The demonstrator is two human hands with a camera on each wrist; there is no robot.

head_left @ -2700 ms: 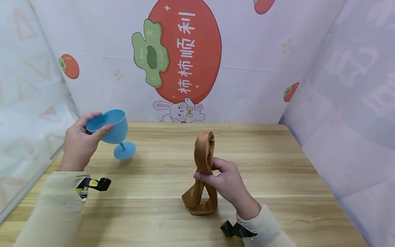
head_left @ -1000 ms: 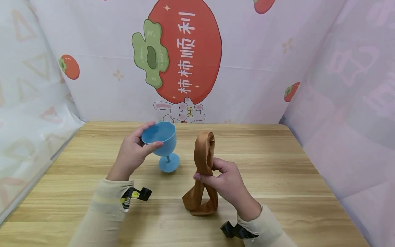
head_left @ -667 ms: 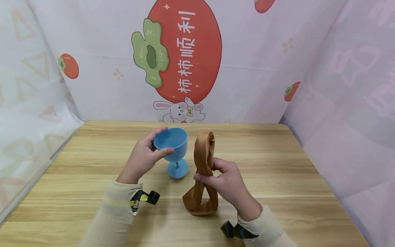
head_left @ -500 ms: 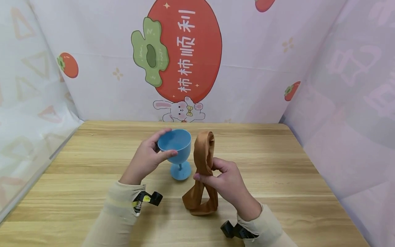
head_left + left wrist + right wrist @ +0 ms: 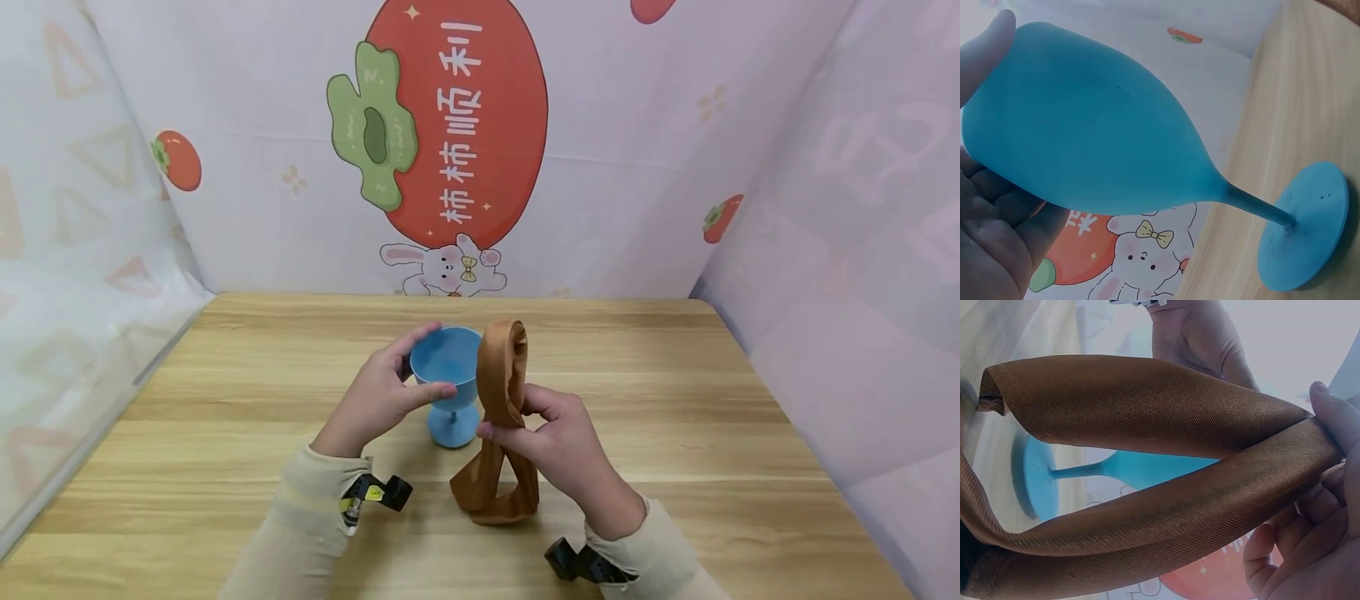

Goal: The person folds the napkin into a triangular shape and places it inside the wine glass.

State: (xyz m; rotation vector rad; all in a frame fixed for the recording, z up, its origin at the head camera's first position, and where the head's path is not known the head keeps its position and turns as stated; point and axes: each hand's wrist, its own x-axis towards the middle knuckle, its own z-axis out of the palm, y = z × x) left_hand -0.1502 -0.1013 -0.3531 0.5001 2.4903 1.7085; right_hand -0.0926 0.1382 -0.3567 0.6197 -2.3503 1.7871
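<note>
A light-blue plastic goblet [image 5: 450, 358] is in the left hand [image 5: 378, 400], whose thumb and fingers grip its bowl from the left. In the left wrist view the goblet's round foot [image 5: 1304, 228] is right at the wooden surface, and the stem slants. My right hand [image 5: 562, 437] pinches a brown satiny fabric band [image 5: 501, 375] at its narrow middle. One loop of the band rises above the pinch; a wider loop hangs below, its bottom close over the table. In the head view the band overlaps the goblet's right edge. The right-hand fingers behind the band are partly hidden.
A wood-grain table [image 5: 637, 350] lies under both hands. Behind it hangs a white cloth backdrop [image 5: 615, 225] printed with a large red persimmon and a rabbit. Pale side cloths [image 5: 847, 275] border the table. Each wrist wears a small black camera [image 5: 396, 493].
My left hand has carried the goblet rightward across the table, from the far left to right beside the fabric band. The right hand and the band have hardly moved.
</note>
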